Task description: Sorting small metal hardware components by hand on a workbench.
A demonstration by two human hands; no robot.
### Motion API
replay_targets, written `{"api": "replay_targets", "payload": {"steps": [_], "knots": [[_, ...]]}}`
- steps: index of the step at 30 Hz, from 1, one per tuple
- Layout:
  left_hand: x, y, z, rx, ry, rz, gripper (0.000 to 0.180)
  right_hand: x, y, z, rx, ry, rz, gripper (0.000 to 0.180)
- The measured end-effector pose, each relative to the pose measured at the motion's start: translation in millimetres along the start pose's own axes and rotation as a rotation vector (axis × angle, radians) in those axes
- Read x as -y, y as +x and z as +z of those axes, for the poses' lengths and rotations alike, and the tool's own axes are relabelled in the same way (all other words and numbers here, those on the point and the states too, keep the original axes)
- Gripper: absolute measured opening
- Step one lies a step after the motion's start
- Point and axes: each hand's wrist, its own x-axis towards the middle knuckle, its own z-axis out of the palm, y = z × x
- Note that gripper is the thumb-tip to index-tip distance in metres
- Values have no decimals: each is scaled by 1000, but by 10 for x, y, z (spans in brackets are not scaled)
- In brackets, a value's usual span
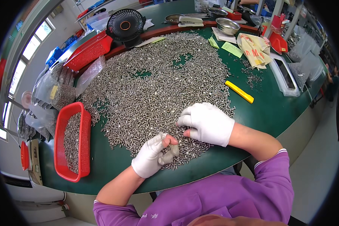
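Observation:
A wide heap of small shiny metal pins (pixel 150 94) covers much of the green table. At its near edge, my left hand (pixel 150 155) is closed, in a white glove with a bare thumb tip and soiled fingertips. The fingers curl inward, and whatever they may hold is hidden. To its right, my right hand (pixel 209 122) reaches over the pins in a similar white glove. Its fingers bend down onto the heap, with the bare thumb tip apart from the index finger; nothing shows between them.
Left of the heap stands a red plastic basket (pixel 87 150) partly filled with pins. Behind are another red basket (pixel 88 51) and a black fan (pixel 125 25). A yellow tool (pixel 239 92), a cloth bag (pixel 254 50), metal bowls (pixel 228 26) and a phone in a tray (pixel 284 73) lie rightward.

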Motion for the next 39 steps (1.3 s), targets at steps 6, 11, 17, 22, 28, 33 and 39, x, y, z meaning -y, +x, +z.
{"api": "replay_targets", "payload": {"steps": [6,11,17,22,28,33,39], "knots": [[-8,-14,11,-4,-65,-46,34,-45,29,117,94,-162,13,16],[-7,1,19,13,-65,-24,31,-23,38,140,60,-210,-4,13],[17,32,-32,54,-74,-13,27,-55,32,61,-17,-169,-36,16],[-29,15,18,-3,-77,-44,28,-52,38,115,73,-176,-29,16],[21,24,-4,2,-57,-37,29,-13,41,148,19,-194,-21,16],[22,18,7,50,-48,-29,28,-7,30,25,-218,-28,-120,19],[-2,6,59,68,-35,-90,29,43,6,107,-183,196,-265,25]]}}
